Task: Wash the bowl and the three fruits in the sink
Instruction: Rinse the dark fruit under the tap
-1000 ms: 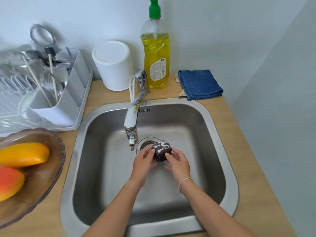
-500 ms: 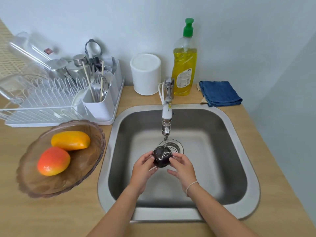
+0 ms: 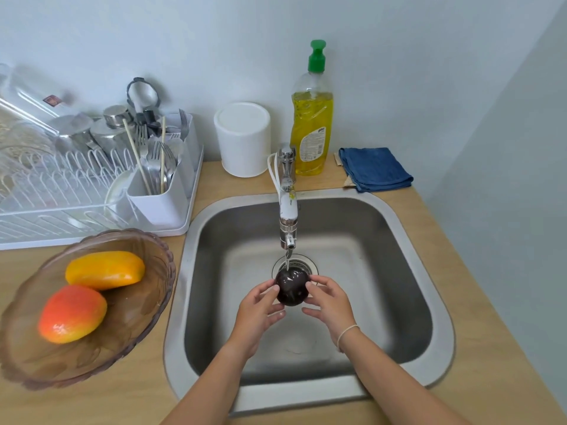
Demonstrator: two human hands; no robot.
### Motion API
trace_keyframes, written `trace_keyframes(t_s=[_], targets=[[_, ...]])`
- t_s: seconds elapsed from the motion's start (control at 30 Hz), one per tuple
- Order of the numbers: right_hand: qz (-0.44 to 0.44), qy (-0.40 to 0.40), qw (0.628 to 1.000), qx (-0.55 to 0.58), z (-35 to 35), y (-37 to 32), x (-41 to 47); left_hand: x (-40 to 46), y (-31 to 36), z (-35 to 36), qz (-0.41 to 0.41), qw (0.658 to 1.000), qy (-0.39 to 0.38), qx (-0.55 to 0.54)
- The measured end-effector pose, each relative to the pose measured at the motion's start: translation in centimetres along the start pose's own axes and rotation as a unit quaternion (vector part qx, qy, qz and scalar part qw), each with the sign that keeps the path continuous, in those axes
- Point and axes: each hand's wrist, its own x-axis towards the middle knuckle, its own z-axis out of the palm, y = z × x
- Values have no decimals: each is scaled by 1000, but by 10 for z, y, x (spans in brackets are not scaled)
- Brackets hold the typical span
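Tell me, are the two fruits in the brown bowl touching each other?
Touching. The head view shows the yellow fruit lying against the top edge of the orange-red fruit inside the brown bowl, with no gap visible between them.

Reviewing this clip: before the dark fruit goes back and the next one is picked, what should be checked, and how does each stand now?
1. Both hands on plum: left hand, right hand ok.
2. Plum under tap stream: ok.
3. Plum fully rinsed: cannot tell.
4. Bowl beside sink, within reach: ok.
5. Room in bowl beside yellow fruit and orange fruit: ok.
6. Bowl and those two washed: cannot tell.
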Motion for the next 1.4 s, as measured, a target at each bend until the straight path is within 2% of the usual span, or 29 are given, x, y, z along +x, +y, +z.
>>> trace_keyframes(t_s=[0.37, 0.6, 0.77, 1.0, 1.13, 1.4], targets=[[-37, -23, 999, -30, 2, 1, -3, 4, 0, 0, -26, 1000, 1, 8], [-62, -48, 996, -28, 3, 1, -4, 0, 4, -2, -11, 999, -25, -20], [-21, -25, 999, -8, 2, 2, 0, -3, 3, -2, 38, 998, -36, 18], [54, -45, 997, -11, 3, 2, 0, -5, 4, -2, 96, 991, -12, 89], [66, -47, 997, 17, 3, 1, 1, -2, 3, -3, 96, 991, 5, 96], [77, -38, 995, -60, 2, 0, -1, 1, 1, -2, 57, 997, 8, 51]])
